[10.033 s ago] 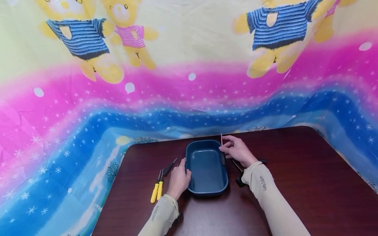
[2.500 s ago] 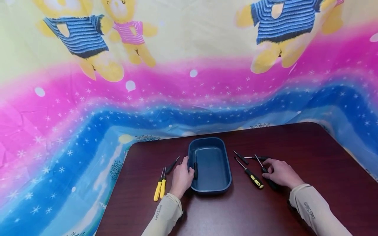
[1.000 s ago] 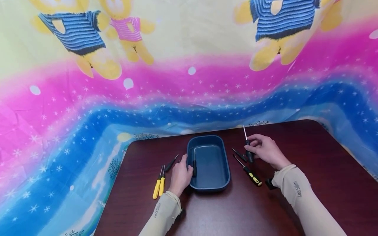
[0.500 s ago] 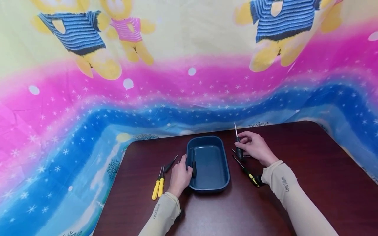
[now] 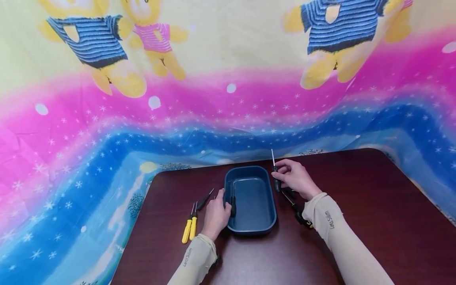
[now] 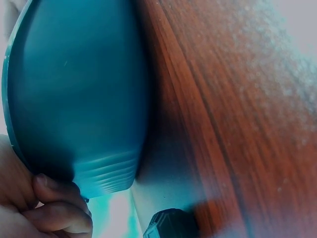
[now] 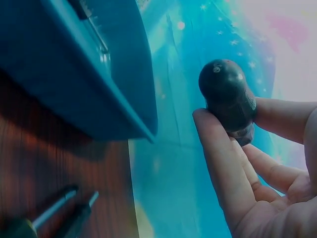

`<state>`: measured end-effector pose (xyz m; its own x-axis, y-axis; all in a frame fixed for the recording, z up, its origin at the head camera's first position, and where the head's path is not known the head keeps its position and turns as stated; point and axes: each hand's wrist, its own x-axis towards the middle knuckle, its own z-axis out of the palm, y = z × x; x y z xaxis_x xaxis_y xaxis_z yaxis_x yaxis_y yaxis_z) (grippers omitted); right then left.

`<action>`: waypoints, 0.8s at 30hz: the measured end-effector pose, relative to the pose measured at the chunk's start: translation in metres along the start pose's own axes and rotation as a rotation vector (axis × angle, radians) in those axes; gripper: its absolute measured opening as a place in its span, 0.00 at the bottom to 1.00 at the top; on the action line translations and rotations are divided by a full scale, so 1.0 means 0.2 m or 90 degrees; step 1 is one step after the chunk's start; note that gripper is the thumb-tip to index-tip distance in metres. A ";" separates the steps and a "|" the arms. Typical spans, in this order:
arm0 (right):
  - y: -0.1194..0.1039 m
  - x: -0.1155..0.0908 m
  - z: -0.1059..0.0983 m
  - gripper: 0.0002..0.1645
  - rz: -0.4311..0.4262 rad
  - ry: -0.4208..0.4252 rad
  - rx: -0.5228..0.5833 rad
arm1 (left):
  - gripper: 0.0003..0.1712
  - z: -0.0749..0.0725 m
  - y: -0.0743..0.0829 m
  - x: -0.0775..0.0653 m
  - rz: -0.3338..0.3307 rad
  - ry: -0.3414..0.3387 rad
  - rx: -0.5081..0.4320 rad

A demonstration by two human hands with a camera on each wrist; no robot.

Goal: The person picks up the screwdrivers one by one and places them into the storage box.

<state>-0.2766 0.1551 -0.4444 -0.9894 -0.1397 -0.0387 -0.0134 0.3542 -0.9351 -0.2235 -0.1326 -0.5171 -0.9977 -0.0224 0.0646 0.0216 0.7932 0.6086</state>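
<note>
My right hand [image 5: 297, 178] pinches a black-handled screwdriver [image 5: 276, 183], shaft pointing up, at the right side of a dark blue rectangular tray [image 5: 273, 209]. In the right wrist view the rounded end of the handle [image 7: 220, 82] faces the camera, between thumb and fingers. With curled fingers my left hand [image 5: 216, 213] grips the tray's left rim; the left wrist view shows them at the tray's outer wall [image 6: 84, 89]. Inside the tray, along its left wall, lies another black-handled screwdriver [image 5: 233, 206], partly behind the left fingers.
Left of the tray lie two yellow-handled screwdrivers [image 5: 190, 227] and a dark one [image 5: 205, 201]. Under the right forearm, a black and yellow screwdriver [image 5: 301, 215] is partly hidden. The brown table [image 5: 270, 261] ends at a printed cloth [image 5: 228, 107] behind the tray.
The earlier screwdriver went from my right hand into the tray. My right hand then picked up another from the right-hand group and carried it left to the tray. The left hand stays on the rim.
</note>
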 end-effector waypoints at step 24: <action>-0.10 0.11 0.30 0.28 -0.001 -0.053 0.069 | 0.31 0.01 0.00 -0.01 -0.008 0.014 -0.008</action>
<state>-0.2887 0.0894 -0.4483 -0.9739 -0.2183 -0.0625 0.0055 0.2527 -0.9675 -0.2224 -0.1309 -0.5178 -0.9961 -0.0465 0.0745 0.0097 0.7850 0.6195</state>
